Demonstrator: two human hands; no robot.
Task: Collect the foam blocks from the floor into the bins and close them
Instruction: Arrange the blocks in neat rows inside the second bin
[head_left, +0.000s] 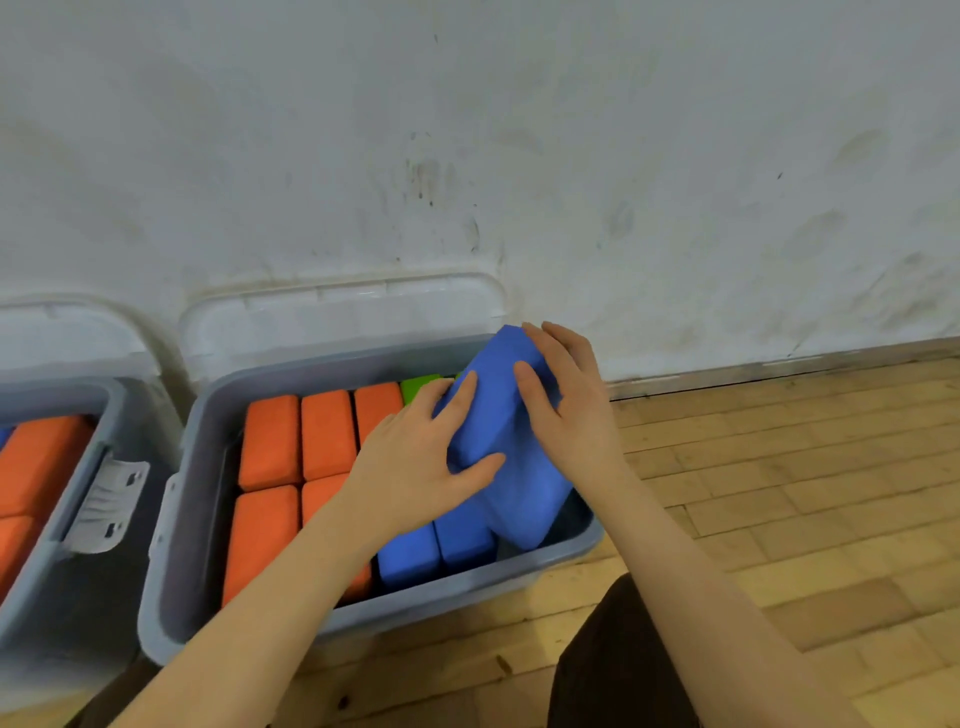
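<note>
While tilted: blue foam block (511, 431) leans into the right end of the grey bin (363, 613), not yet seated.
Grip: left hand (415, 462) and right hand (566, 400) both clasp it.
Neighbours: orange blocks (296, 441), packed tight.
Risk: block may jam crooked and stand proud, fouling the lid (343, 317).

The left bin (31, 597) is cut off by the frame edge.
</note>
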